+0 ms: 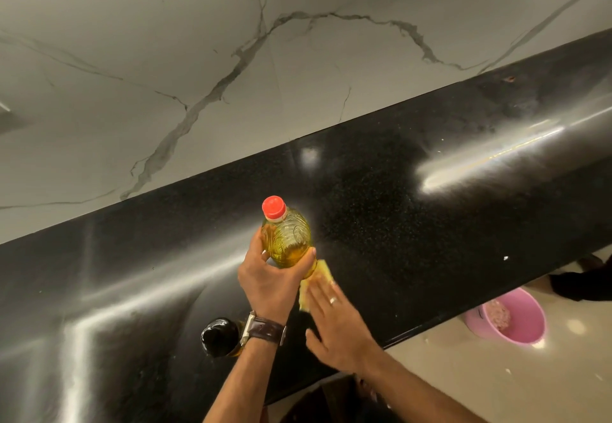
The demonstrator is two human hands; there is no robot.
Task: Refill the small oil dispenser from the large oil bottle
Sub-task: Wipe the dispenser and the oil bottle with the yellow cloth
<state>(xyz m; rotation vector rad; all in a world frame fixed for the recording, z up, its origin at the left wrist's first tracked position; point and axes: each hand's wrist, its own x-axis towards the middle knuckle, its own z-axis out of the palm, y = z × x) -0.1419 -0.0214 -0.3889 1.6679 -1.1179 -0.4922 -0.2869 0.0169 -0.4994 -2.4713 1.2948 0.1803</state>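
The large oil bottle (287, 237), clear plastic with yellow oil and a red cap on, is held above the black counter (414, 197). My left hand (268, 276) grips its body from below. My right hand (334, 320) lies flat with straight fingers on a yellow sponge or cloth (314, 285) pressed to the counter just under the bottle. The small oil dispenser (220, 337), dark with a black top, stands on the counter beside my left wrist, partly hidden by it.
A marble-patterned wall (198, 58) rises behind the counter. The counter's front edge runs diagonally to the right. On the floor beyond it sits a pink bucket (506, 320) with something inside. A dark object (579, 285) lies on the floor near the counter edge.
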